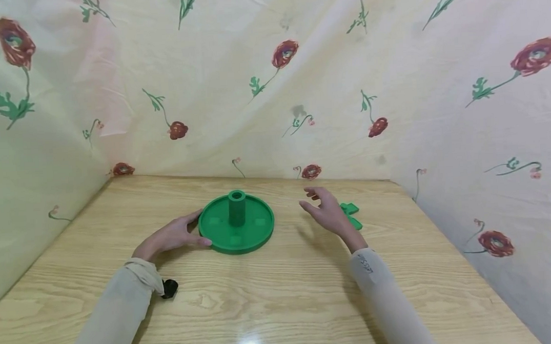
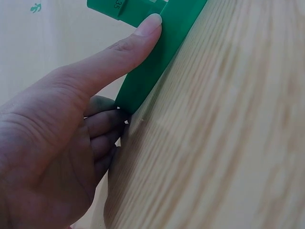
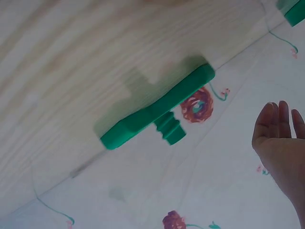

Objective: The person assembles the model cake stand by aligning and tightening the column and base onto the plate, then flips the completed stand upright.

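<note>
A green round base (image 1: 218,231) with a raised rim lies on the table, a hollow post (image 1: 237,209) standing up from its middle. My left hand (image 1: 176,234) holds this base at its left edge. In the left wrist view the thumb (image 2: 150,26) lies on the rim, and the other fingers curl at the lower edge. To the right of the base, my right hand (image 1: 328,211) hovers over the table, fingers loosely bent around nothing. Just beyond it lies a smaller green flat-armed piece (image 1: 351,208), partly hidden by that hand; the right wrist view shows its ridged peg (image 3: 170,130).
The wood-grain table (image 1: 263,306) ends at the back and sides against a flower-printed cloth (image 1: 216,92). A small black object (image 1: 170,289) shows beside the left sleeve. Part of a green edge (image 3: 295,12) enters the right wrist view's top corner.
</note>
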Motion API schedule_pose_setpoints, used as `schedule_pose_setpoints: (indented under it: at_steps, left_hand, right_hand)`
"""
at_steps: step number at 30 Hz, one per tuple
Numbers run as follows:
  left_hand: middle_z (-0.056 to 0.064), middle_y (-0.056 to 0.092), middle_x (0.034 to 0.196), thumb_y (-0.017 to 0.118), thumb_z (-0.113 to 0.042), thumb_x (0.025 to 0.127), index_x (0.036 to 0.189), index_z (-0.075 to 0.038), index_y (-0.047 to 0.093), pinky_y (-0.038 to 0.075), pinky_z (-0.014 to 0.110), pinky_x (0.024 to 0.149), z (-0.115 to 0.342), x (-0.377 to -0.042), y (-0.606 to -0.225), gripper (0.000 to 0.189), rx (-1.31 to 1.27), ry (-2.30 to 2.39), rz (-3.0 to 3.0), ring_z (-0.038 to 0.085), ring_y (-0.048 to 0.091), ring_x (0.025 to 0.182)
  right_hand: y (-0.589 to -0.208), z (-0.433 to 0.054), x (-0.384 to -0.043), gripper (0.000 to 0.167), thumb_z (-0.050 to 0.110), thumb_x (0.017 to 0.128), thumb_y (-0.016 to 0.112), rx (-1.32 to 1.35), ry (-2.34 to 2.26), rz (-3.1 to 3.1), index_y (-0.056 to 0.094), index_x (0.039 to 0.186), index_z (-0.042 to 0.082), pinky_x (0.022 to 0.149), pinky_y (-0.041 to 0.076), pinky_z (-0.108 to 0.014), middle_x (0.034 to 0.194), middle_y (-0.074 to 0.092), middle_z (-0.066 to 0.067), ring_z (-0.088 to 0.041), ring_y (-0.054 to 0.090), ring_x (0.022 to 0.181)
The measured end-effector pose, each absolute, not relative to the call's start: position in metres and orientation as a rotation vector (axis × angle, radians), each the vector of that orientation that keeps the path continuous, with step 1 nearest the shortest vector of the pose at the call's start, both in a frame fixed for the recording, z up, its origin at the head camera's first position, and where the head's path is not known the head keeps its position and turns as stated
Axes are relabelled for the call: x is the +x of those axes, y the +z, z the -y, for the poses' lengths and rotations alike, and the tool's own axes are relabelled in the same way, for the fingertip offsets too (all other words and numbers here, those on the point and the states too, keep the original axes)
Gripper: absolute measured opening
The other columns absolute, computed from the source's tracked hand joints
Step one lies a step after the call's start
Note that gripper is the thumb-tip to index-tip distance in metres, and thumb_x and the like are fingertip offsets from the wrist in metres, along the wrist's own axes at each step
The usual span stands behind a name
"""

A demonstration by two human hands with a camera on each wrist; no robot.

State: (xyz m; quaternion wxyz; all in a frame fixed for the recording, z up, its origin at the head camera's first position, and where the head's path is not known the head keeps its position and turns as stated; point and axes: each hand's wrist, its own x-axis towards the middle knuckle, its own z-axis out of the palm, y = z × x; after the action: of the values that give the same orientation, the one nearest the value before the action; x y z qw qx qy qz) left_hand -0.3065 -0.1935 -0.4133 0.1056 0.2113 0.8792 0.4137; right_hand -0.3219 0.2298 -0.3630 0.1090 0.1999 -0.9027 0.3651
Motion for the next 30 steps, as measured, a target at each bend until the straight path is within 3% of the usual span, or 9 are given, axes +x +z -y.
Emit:
schedule_pose_setpoints:
  at_steps: [8, 30]
  left_hand:
    - [0.027, 0.017, 0.167, 0.083, -0.046, 0.088, 0.165, 0.000, 0.015, 0.018, 0.067, 0.118, 0.195, -0.306, -0.415, 0.112, 0.624, 1.225, -2.587, 0.048, 0.012, 0.153]
    - [0.025, 0.019, 0.168, 0.083, -0.044, 0.089, 0.166, -0.003, 0.016, 0.019, 0.067, 0.118, 0.196, -0.308, -0.414, 0.109, 0.621, 1.229, -2.580, 0.047, 0.013, 0.154]
  right_hand:
    - [-0.366, -0.257, -0.319, 0.051, 0.019, 0.105, 0.063, 0.544, 1.048, 2.658, 0.049, 0.144, -0.010, 0.104, 0.044, -0.061, 0.138, 0.052, -0.033, -0.049, 0.050, 0.127]
    - [-0.361, -0.322, -0.300, 0.052, 0.018, 0.105, 0.063, 0.461, 0.870, 2.727, 0.048, 0.143, -0.015, 0.096, 0.046, -0.063, 0.133, 0.053, -0.037, -0.052, 0.053, 0.121]
